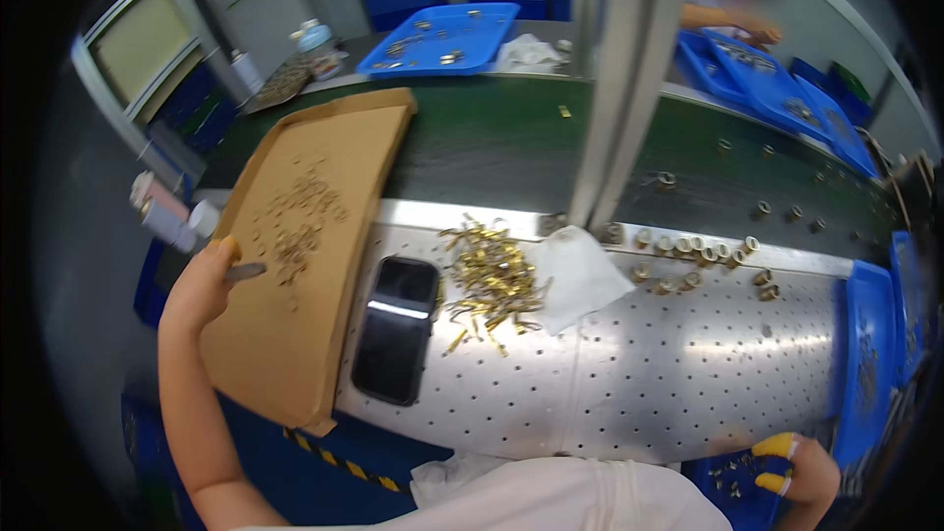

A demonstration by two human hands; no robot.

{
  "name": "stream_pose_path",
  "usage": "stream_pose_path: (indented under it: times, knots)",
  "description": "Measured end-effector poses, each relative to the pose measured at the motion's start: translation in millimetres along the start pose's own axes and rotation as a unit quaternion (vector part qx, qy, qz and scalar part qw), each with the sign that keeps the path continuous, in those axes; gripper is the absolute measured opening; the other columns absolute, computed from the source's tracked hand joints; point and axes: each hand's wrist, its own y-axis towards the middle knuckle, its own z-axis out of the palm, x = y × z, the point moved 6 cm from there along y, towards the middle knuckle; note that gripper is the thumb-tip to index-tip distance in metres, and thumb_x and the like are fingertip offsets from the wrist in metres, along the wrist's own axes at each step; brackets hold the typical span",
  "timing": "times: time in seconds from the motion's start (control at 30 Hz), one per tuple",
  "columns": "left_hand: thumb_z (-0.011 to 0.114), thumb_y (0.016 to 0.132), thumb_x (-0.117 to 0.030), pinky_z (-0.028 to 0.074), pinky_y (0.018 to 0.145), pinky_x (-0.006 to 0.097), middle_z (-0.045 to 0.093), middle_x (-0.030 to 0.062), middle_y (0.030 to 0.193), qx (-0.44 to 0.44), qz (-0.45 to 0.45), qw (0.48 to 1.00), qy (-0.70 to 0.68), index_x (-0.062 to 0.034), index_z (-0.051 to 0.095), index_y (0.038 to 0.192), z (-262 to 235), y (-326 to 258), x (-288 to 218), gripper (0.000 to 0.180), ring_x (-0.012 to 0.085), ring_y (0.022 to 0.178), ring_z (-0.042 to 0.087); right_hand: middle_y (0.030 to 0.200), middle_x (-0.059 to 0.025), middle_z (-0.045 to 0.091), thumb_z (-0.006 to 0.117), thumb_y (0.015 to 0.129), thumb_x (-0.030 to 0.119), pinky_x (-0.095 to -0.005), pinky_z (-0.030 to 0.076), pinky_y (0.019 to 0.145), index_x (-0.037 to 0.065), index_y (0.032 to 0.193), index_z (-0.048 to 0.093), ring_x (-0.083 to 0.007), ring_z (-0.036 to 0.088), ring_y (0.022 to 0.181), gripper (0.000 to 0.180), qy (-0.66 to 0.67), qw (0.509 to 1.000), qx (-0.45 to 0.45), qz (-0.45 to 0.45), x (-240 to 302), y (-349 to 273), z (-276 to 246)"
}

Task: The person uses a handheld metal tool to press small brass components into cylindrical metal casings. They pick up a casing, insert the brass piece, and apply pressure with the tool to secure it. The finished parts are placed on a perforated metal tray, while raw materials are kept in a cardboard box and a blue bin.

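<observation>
My left hand (200,285), with a yellow cover on a fingertip, is closed on a short grey blade-like tool (246,271). It is over the left edge of a shallow cardboard tray (246,344), beside a scatter of small metal pieces (300,241). What kind of tool it is, I cannot make out. At the lower right, my right hand (808,472) wears yellow covers on two fingers, which are spread with nothing visible between them. Those fingers are at the right side of a blue bin (703,480) holding small metal parts (730,478).
A black phone (396,331) lies between the cardboard tray and a heap of gold-coloured strips (494,275). Beside the heap is a white cloth (575,277). Metal rings (708,256) stand right of a metal post (629,79). Across the green belt (482,138), a person works by blue trays (757,74).
</observation>
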Motion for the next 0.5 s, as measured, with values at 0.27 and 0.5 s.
stream_pose_path:
  times: [0.27, 0.5]
  knots:
    - [0.053, 0.071, 0.012, 0.044, 0.063, 0.037, 0.054, 0.0166, 0.084, -0.011, -0.019, 0.994, -0.108, -0.0024, 0.049, 0.107, 27, -19, 38, 0.039, 0.0316, 0.072, 0.055, 0.100, -0.0110, 0.063, 0.064, 0.081, 0.023, -0.0315, 0.048, 0.079, 0.005, 0.108, 0.059, -0.0242, 0.061, 0.088, 0.032, 0.019, 0.966, 0.142, -0.215, 21, 128, -77]
    - [0.050, 0.083, 0.003, 0.046, 0.060, 0.028, 0.056, 0.0136, 0.099, -0.030, -0.065, 0.876, -0.477, -0.0002, 0.043, 0.120, 20, -24, 11, 0.039, 0.0175, 0.067, 0.057, 0.101, -0.0136, 0.062, 0.057, 0.082, 0.011, -0.0309, 0.045, 0.082, 0.003, 0.106, 0.060, -0.0240, 0.059, 0.093, 0.026, -0.043, 0.976, -0.084, -0.197, 52, 366, -132]
